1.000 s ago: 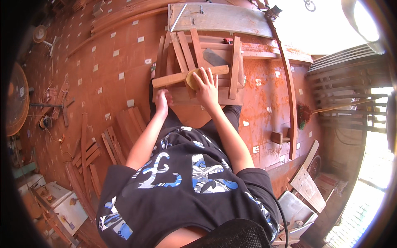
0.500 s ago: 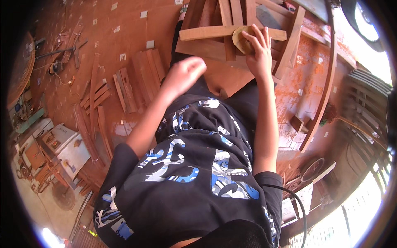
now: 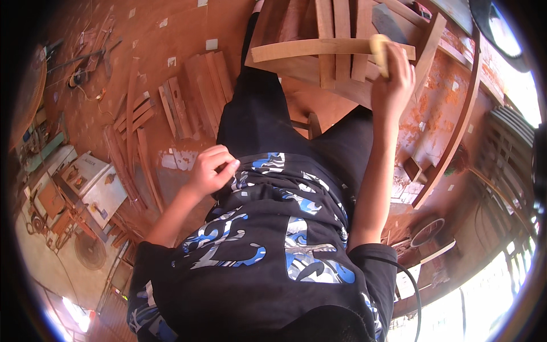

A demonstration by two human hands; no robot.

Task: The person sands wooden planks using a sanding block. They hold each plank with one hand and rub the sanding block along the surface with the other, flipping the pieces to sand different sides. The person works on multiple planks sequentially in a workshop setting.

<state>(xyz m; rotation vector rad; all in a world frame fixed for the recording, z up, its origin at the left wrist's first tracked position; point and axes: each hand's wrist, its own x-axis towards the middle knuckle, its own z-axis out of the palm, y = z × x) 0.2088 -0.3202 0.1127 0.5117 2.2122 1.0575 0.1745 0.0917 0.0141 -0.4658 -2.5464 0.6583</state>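
Note:
A tan disc (image 3: pixel 378 56), which looks like a round sanding disc, is gripped in my right hand (image 3: pixel 394 80). It stands tilted on edge at the right part of a pale, slightly curved wooden strip (image 3: pixel 296 49). Whether its edge touches the strip I cannot tell. Under that strip several reddish wooden slats (image 3: pixel 342 34) lie side by side on a wooden surface (image 3: pixel 293 66) in front of my knees. My left hand (image 3: pixel 213 171) hovers by my waist with its fingers curled in, and nothing shows in it.
Stacked boards (image 3: pixel 205 82) and loose wood strips (image 3: pixel 139 117) lie on the reddish floor to the left. A white machine table (image 3: pixel 97 196) stands farther left. On the right are a long curved board (image 3: pixel 456 128) and a slatted wooden piece (image 3: pixel 501 148).
My right hand has shifted right and lifted the disc from lying flat to standing tilted. My left hand has drawn back from near the strip to my waist.

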